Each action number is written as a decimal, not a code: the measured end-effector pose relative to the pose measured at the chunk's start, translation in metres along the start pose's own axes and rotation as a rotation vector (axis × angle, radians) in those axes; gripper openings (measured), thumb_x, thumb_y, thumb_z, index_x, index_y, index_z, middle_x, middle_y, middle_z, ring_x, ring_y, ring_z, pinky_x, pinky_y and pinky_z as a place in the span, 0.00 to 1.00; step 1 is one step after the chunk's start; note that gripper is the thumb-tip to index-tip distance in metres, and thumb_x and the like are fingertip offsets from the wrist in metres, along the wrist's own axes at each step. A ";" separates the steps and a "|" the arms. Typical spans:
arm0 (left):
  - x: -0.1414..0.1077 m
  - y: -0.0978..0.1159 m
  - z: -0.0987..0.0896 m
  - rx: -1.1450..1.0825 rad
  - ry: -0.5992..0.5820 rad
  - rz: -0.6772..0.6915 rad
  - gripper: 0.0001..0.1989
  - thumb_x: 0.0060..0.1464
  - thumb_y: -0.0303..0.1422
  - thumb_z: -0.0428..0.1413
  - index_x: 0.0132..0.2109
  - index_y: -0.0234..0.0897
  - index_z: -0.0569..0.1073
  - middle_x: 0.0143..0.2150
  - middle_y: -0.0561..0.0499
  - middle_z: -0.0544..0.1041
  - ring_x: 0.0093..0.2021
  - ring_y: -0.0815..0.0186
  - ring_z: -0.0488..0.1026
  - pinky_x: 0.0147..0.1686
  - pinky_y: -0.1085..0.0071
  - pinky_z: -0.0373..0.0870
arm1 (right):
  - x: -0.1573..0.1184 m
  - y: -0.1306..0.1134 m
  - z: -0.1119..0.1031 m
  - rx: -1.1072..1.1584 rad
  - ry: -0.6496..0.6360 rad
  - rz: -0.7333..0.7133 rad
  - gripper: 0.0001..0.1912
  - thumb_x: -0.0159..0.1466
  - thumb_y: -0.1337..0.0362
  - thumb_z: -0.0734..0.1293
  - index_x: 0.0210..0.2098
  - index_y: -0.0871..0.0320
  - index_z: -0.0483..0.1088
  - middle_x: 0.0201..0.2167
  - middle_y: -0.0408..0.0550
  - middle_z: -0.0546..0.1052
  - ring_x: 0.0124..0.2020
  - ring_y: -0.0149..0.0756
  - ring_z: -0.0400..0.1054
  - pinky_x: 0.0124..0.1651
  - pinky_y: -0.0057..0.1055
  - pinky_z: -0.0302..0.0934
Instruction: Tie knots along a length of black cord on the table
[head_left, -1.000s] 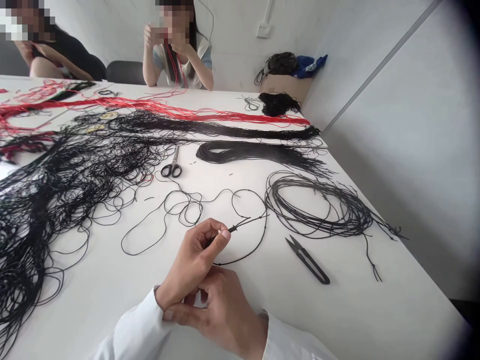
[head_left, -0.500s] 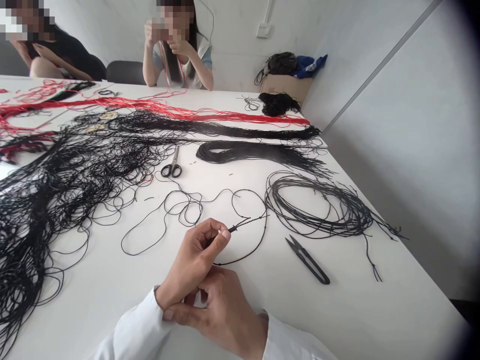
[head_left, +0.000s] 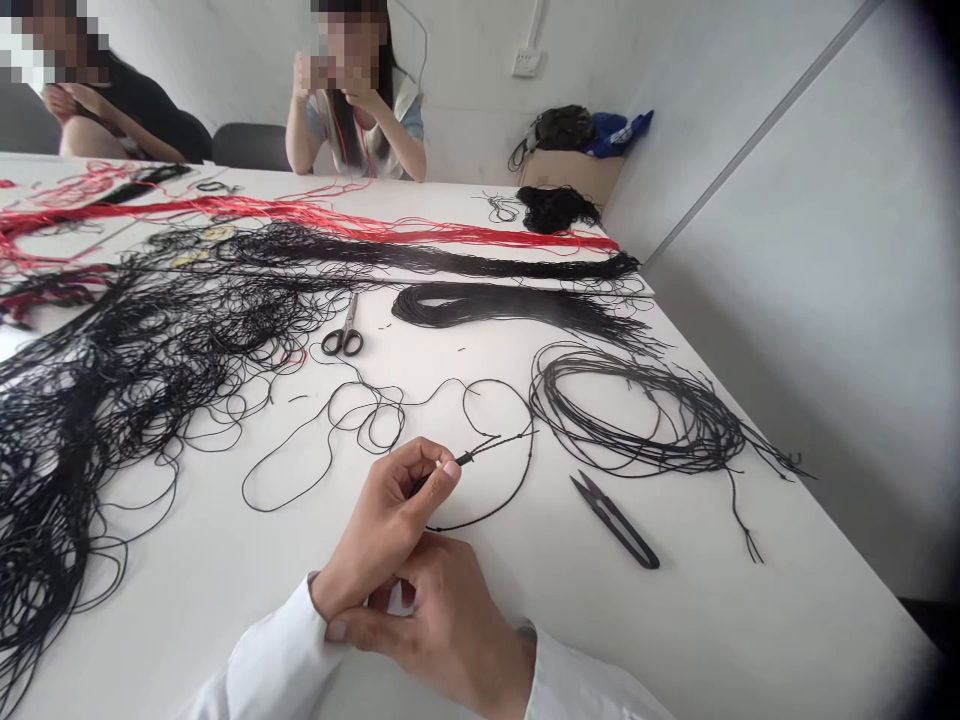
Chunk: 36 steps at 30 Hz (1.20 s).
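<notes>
My left hand (head_left: 397,525) is closed, thumb and fingers pinching a black braided cord (head_left: 466,458) at a thick wrapped knot. Thin cord ends stick out of the grip to the right. A curved length of the same cord comes out below the hand and loops over the white table. My right hand (head_left: 457,625) lies under the left one, its thumb against the left wrist at the cuff; its other fingers curl in and are mostly hidden. Right of the hands lie black thread snips (head_left: 616,522). A loose thin black cord (head_left: 330,440) winds over the table beyond them.
A coil of black cords (head_left: 637,410) lies at right. Farther off are scissors (head_left: 345,335), a black cord bundle (head_left: 517,305) and a red cord bundle (head_left: 420,230). Tangled black cord (head_left: 90,440) covers the left side. Two people sit across the table (head_left: 750,640).
My hands and the cord stay in place. Across the table, the hands of both seated people have shifted slightly.
</notes>
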<state>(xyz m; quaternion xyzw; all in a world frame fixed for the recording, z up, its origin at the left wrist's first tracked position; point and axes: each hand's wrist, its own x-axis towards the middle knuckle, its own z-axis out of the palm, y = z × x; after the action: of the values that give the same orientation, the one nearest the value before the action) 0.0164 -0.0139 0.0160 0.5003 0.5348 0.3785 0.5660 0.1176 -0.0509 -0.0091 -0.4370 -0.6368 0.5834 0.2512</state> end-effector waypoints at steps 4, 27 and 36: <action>0.000 -0.001 0.000 -0.007 0.001 -0.001 0.15 0.62 0.46 0.54 0.34 0.39 0.68 0.25 0.59 0.54 0.25 0.72 0.48 0.22 0.75 0.50 | 0.000 -0.001 0.000 0.028 -0.003 -0.002 0.11 0.54 0.53 0.77 0.28 0.54 0.80 0.22 0.39 0.76 0.26 0.30 0.67 0.29 0.26 0.56; 0.006 -0.014 0.003 0.077 0.136 0.079 0.14 0.61 0.45 0.53 0.35 0.39 0.69 0.24 0.58 0.63 0.26 0.70 0.57 0.26 0.74 0.56 | 0.005 -0.003 -0.068 -0.292 0.782 -0.352 0.08 0.68 0.60 0.62 0.45 0.55 0.69 0.42 0.50 0.74 0.44 0.40 0.66 0.46 0.37 0.63; 0.008 -0.019 -0.004 0.267 0.126 0.122 0.12 0.61 0.43 0.52 0.36 0.40 0.70 0.23 0.60 0.51 0.23 0.70 0.47 0.22 0.73 0.47 | 0.012 0.006 -0.084 -0.354 0.327 -0.274 0.10 0.71 0.61 0.59 0.40 0.55 0.70 0.32 0.45 0.76 0.38 0.38 0.69 0.51 0.39 0.63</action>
<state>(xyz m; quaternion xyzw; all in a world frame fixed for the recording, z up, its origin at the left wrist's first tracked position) 0.0116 -0.0097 -0.0040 0.5781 0.5833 0.3685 0.4357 0.1834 0.0030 -0.0010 -0.4721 -0.7331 0.3454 0.3468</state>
